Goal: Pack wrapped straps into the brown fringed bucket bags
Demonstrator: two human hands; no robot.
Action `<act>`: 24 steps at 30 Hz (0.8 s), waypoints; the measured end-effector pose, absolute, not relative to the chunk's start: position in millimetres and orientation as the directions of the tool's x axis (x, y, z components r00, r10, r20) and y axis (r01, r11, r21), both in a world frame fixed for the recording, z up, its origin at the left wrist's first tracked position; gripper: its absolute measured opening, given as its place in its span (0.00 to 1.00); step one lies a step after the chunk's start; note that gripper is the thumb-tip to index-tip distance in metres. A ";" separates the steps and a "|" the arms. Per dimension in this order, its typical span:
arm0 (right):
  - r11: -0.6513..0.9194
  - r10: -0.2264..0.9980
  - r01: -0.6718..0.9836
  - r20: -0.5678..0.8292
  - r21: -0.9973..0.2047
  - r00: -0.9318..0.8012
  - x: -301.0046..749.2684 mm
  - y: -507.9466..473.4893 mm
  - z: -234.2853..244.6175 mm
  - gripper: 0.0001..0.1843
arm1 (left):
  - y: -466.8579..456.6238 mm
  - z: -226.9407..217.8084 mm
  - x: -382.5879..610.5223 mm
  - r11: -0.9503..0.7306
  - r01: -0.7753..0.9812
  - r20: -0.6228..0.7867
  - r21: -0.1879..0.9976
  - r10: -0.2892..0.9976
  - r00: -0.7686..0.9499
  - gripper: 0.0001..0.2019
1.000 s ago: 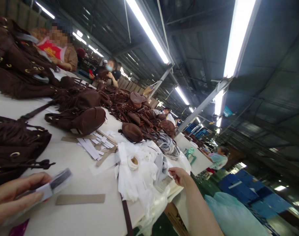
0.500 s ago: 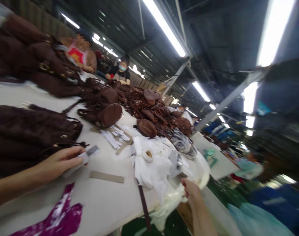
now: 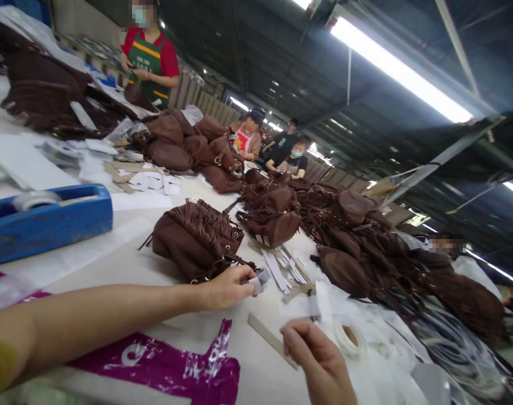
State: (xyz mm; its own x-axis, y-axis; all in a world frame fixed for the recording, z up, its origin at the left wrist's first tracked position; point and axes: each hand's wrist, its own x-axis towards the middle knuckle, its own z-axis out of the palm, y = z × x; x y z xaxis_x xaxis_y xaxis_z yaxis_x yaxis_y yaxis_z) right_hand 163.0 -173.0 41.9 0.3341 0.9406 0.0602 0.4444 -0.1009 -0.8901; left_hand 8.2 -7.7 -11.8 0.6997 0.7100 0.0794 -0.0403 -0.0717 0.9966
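Observation:
My left hand (image 3: 226, 287) reaches across the white table (image 3: 125, 264) and pinches a small white and grey card (image 3: 259, 281) beside a brown fringed bag (image 3: 197, 242). My right hand (image 3: 315, 360) is low at the front edge with its fingers curled; what it holds, if anything, I cannot make out. A brown cardboard strip (image 3: 269, 337) lies just left of it, and a roll of white tape (image 3: 347, 334) sits just beyond it among white sheets.
A blue tape dispenser (image 3: 45, 222) stands at the left. A magenta plastic bag (image 3: 176, 365) lies under my left arm. Many brown bags (image 3: 366, 247) pile along the table, with paper strips (image 3: 282, 267) between. Several workers stand or sit at the far side.
The view has swung left and down. My left hand has carried the card further out beside the fringed bag. My right hand has come back from the white sheets to the table's front.

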 end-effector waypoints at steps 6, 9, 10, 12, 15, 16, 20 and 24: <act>-0.097 0.934 0.455 0.077 -0.885 0.348 117.0 -111.5 25.8 0.21 | -6.7 -10.8 1.1 -0.164 -0.047 0.150 0.985 0.702 0.697 0.06; -0.164 0.895 0.463 0.067 -0.871 0.442 124.8 -109.4 13.6 0.23 | -5.6 -13.6 2.6 -0.188 -0.033 0.158 0.982 0.702 0.694 0.06; -0.174 0.887 0.462 0.065 -0.870 0.457 127.6 -110.0 10.0 0.24 | -5.3 -14.9 3.6 -0.194 -0.031 0.160 0.981 0.701 0.695 0.06; -0.182 0.881 0.460 0.064 -0.869 0.469 131.5 -110.3 3.9 0.24 | -4.9 -17.3 5.2 -0.200 -0.033 0.166 0.979 0.697 0.697 0.06; -0.191 0.876 0.452 0.057 -0.871 0.480 132.6 -107.6 -2.0 0.25 | -4.4 -18.3 5.2 -0.187 -0.042 0.161 0.981 0.684 0.711 0.06; -0.192 0.873 0.450 0.057 -0.872 0.484 132.0 -106.4 -2.8 0.26 | -4.3 -17.6 4.2 -0.186 -0.044 0.160 0.982 0.677 0.718 0.06; -0.193 0.851 0.444 0.076 -0.875 0.519 126.8 -104.2 -1.8 0.28 | -3.9 -12.4 -1.5 -0.188 -0.060 0.168 0.980 0.633 0.755 0.06; -0.194 0.842 0.430 0.076 -0.882 0.535 125.8 -107.7 -1.1 0.27 | -3.6 -11.1 -1.3 -0.161 -0.082 0.166 0.983 0.623 0.764 0.08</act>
